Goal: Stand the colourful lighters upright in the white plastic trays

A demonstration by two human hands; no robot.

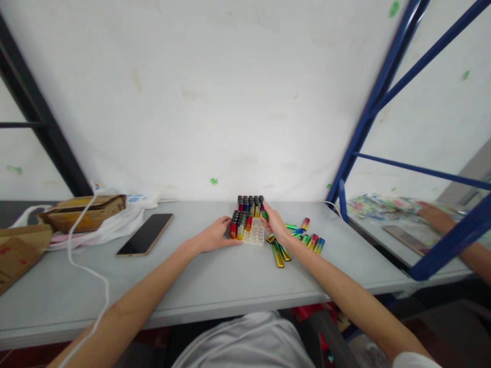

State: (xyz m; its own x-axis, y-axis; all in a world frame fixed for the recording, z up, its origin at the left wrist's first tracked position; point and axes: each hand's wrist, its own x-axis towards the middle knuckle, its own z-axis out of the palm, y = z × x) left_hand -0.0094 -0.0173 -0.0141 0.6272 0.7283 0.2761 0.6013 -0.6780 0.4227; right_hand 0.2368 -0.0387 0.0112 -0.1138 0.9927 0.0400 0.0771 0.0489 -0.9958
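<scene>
A clear plastic tray (253,236) with round-edged slots stands on the table, its left part filled with upright lighters (240,222) with black tops. My left hand (218,235) grips the tray's left side, the thumb along its front edge. Over the tray's right side, my right hand (275,225) is closed on a green lighter (265,215), partly hidden by the fingers. Behind the tray stands another block of upright lighters (251,204). Several loose metallic-coloured lighters (279,255) lie to the right, some partly under my right wrist.
A phone (146,235) lies left on the grey table (207,281). Further left are cardboard boxes (82,209), white plastic and a white cable (92,271). A blue metal frame (360,133) rises at the right; beyond it another person's hand (437,217) is over plastic bags (383,207).
</scene>
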